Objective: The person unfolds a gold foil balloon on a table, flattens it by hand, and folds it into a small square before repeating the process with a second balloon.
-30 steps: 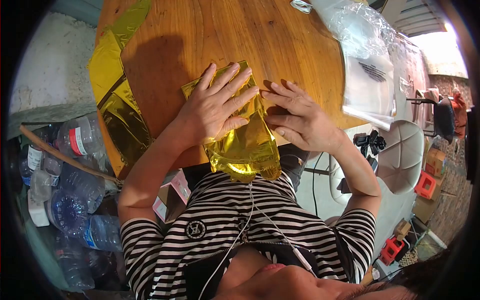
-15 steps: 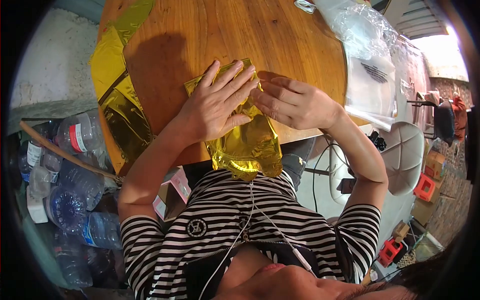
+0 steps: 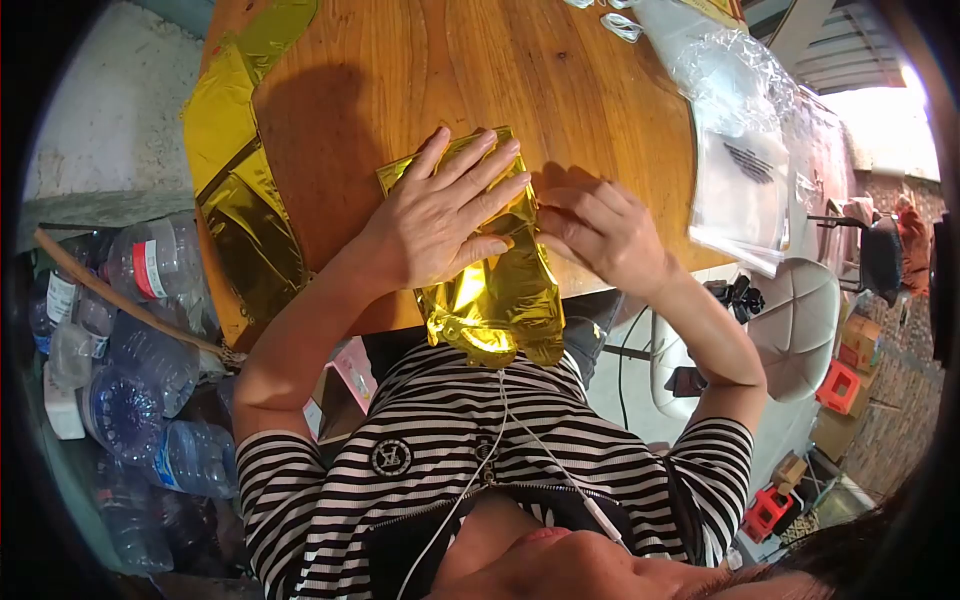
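A folded piece of shiny gold foil (image 3: 500,290) lies at the near edge of the wooden table, its rounded, seamed lower end hanging over toward my striped shirt. My left hand (image 3: 437,215) rests palm down on its upper part, fingers spread and thumb stretched to the right. Beside the foil's right edge is my right hand (image 3: 605,230), with fingers bent and drawn together toward the thumb. What the right fingertips hold, if anything, is too small to make out.
More gold foil (image 3: 250,215) drapes along the table's left edge. Clear plastic bags (image 3: 740,170) lie at the right, near a coil of white string (image 3: 622,27). Plastic bottles (image 3: 125,410) crowd the floor at left; a pale padded stool (image 3: 795,320) stands right.
My right hand has shifted right and slightly down, from over the foil to beside its edge. The left hand stays flat on the foil. The whole view has shifted slightly.
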`<action>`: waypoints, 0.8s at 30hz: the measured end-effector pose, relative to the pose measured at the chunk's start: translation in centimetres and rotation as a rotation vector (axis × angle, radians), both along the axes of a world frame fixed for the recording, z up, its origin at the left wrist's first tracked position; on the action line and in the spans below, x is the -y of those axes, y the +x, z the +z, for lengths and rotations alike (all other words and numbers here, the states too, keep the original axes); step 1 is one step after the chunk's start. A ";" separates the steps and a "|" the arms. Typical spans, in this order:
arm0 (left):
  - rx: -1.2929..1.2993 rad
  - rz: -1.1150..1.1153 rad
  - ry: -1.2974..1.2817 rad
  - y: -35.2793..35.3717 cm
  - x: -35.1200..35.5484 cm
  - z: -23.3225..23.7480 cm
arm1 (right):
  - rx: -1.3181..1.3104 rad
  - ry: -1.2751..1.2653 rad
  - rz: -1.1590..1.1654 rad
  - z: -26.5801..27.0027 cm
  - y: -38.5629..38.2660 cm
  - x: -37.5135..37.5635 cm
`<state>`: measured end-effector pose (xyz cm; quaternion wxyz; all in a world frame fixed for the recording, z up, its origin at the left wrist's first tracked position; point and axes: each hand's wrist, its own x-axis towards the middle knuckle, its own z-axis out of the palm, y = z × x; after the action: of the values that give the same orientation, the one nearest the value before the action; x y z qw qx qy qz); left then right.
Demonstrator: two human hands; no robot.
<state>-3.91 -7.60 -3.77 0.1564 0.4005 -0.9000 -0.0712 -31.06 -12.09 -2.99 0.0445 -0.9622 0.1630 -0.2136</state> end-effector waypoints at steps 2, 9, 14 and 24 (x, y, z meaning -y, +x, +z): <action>0.009 0.002 0.057 0.0 0.0 0.1 | 0.036 0.090 -0.083 0.5 0.0 -1.1; 0.014 -0.004 0.047 -0.1 0.0 0.0 | -0.085 0.201 -0.075 0.2 -1.3 -2.6; 0.012 0.009 0.025 -0.2 0.1 0.1 | -0.064 0.269 -0.048 0.7 -1.0 -2.4; -0.001 -0.026 0.056 0.0 0.2 0.1 | -0.050 0.214 0.040 0.1 -1.2 -2.3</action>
<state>-3.87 -7.75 -3.65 0.1449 0.3929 -0.9027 -0.0986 -32.26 -9.78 -2.90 0.1471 -0.9600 0.1667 -0.1702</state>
